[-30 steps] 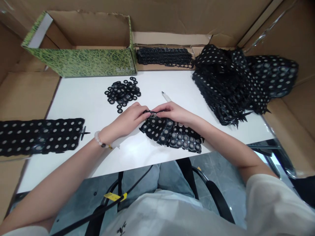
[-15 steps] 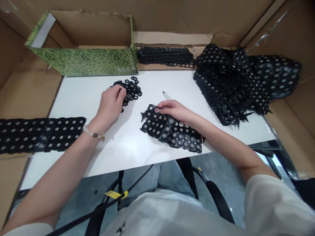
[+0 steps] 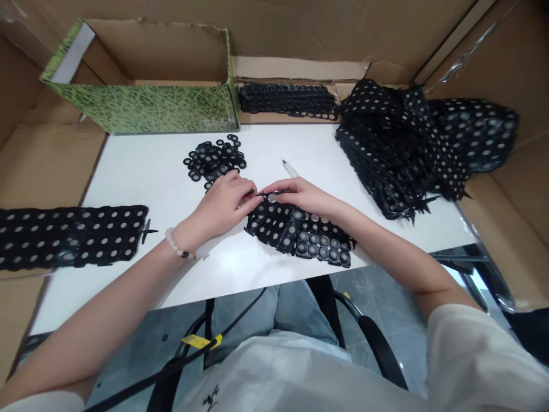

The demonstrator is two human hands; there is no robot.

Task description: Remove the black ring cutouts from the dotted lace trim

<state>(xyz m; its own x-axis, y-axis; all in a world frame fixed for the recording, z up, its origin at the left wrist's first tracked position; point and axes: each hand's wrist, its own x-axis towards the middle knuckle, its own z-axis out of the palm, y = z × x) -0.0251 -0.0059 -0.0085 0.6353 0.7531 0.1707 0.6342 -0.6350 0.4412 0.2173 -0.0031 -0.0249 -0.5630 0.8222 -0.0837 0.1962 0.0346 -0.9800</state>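
A black rubbery sheet with rows of pale round spots (image 3: 278, 224) lies partly folded on the white table. My right hand (image 3: 306, 197) pinches its upper left edge between thumb and fingers. At that same corner is my left hand (image 3: 229, 203), its fingertips closed together and touching the sheet's edge; whatever is between them is hidden. Just beyond my left hand, a pile of small black rings or washers (image 3: 210, 157) is spread on the table. A white pen (image 3: 290, 168) lies past my right hand.
A green patterned open box (image 3: 150, 107) stands at the back left, beside a stack of black strips (image 3: 288, 100). Heaped spotted sheets (image 3: 386, 154) fill the right side. Another spotted sheet (image 3: 72, 236) extends off the left edge. Cardboard walls (image 3: 300, 31) surround the table.
My left hand has moved from the ring pile rightward and nearer to me, to the sheet's corner beside my right hand. My right hand still grips the sheet.
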